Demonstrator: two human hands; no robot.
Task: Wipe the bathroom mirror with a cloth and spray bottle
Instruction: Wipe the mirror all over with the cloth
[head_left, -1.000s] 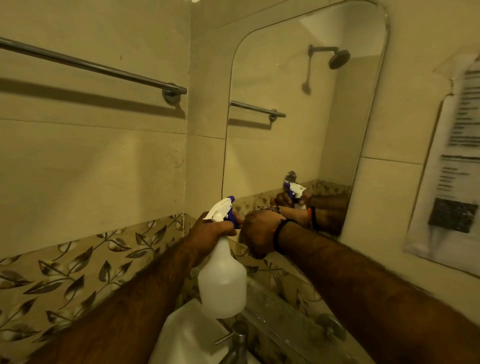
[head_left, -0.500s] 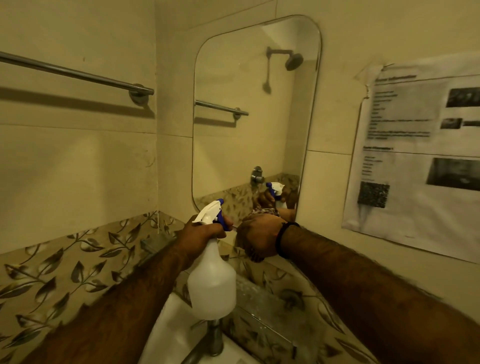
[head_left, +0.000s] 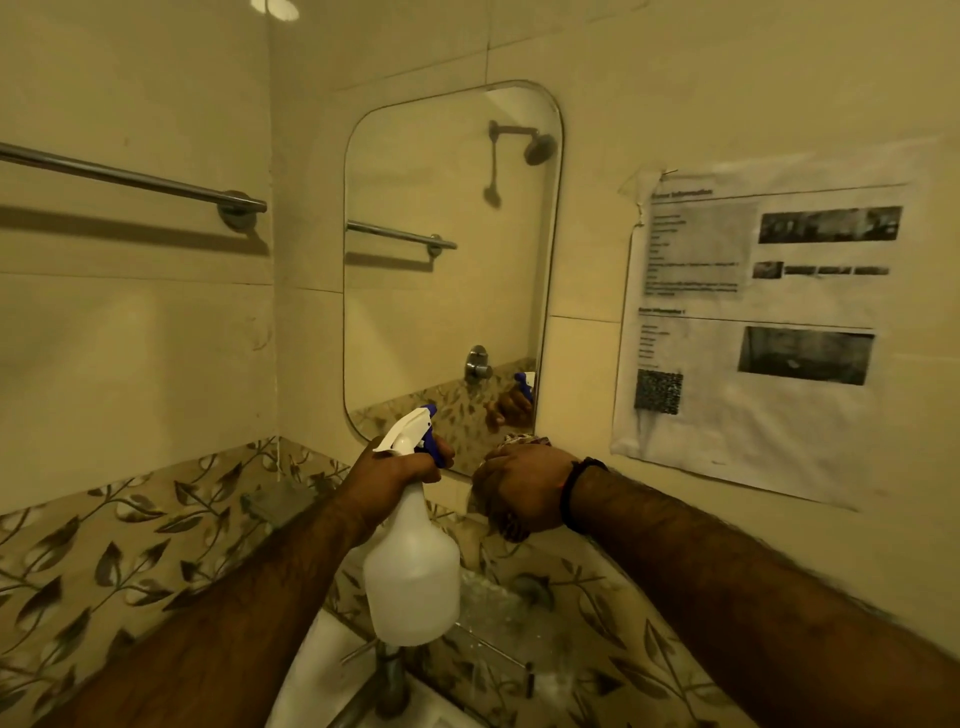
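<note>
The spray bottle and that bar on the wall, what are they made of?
The spray bottle looks like plastic: its body is milky white and matte with soft rounded shoulders, and the head is white with a blue trigger. The left hand holds its neck. The towel bar looks like polished metal, probably steel or chrome: it is grey and shows a bright streak along its length.

I see the mirror (head_left: 447, 270), a tall pane with rounded corners, fixed upright on the far tiled wall and reflecting a shower head and a towel rail. Near and below it the spray bottle (head_left: 413, 566) hangs upright, translucent white with a white head and blue trigger (nozzle aimed at the glass). Just right of it, at the mirror's lower right corner, sits the bunched, patterned cloth (head_left: 522, 441), mostly hidden.
</note>
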